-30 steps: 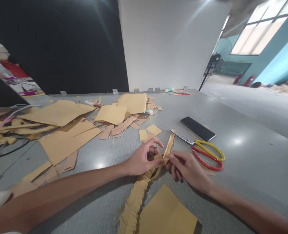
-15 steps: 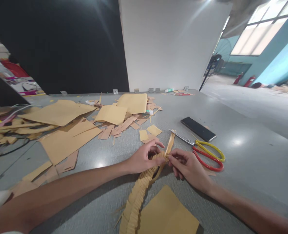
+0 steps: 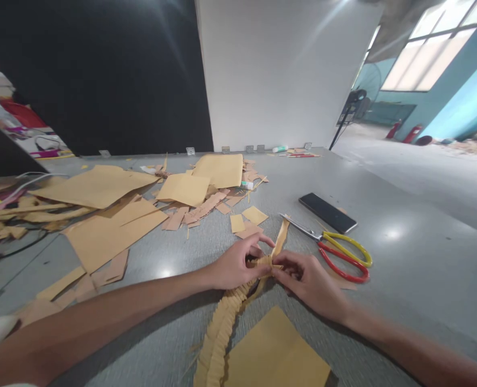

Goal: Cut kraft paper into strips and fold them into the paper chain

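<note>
Tan paper, folded into tight overlapping pleats, forms a ridged, gently curving strip (image 3: 216, 338) at the near centre of a grey desk (image 3: 415, 290), running from the near edge up to a person's two hands. The left hand (image 3: 235, 264) has its grip clamped on the strip's far end, thumb beneath the pleats; the right hand (image 3: 311, 278), just beside it, pinches the paper at the same end between thumb and fingertips. A narrow, flat paper band (image 3: 282, 235) extends beyond the fingers; whether it joins the pleats is hidden. Scissors (image 3: 318, 235) with one yellow and one red handle lie to the right, tips at the band's far end, near a dark phone (image 3: 327, 213). A plain tan sheet (image 3: 278, 352) lies to the strip's right, corner pointing away. Larger sheets (image 3: 115, 231) and loose paper scraps (image 3: 208, 208) cover the left and far centre, and a white-and-green tube (image 3: 280, 149) rests at the far side.
</note>
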Demonstrator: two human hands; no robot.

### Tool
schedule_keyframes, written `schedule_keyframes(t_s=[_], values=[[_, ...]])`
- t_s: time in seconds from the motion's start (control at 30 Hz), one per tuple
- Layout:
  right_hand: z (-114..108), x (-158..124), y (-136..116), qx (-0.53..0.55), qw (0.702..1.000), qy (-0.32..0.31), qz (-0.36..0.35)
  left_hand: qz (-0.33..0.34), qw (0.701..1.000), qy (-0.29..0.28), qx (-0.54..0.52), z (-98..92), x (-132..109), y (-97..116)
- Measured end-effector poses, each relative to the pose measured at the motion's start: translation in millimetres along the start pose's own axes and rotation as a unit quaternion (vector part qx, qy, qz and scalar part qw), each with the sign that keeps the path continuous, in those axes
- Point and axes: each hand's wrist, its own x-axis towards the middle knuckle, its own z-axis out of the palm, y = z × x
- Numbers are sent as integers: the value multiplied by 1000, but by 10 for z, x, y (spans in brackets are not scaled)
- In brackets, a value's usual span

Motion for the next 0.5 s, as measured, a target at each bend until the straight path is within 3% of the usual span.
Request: schedule_keyframes(t_s=[0.23,0.5], values=[[-11,6,13,76,997,14,18,19,1000,12,-1,-18,26,-54],[-45,54,39,143,967,206,32,40,997,37,-55,-11,51,-37]])
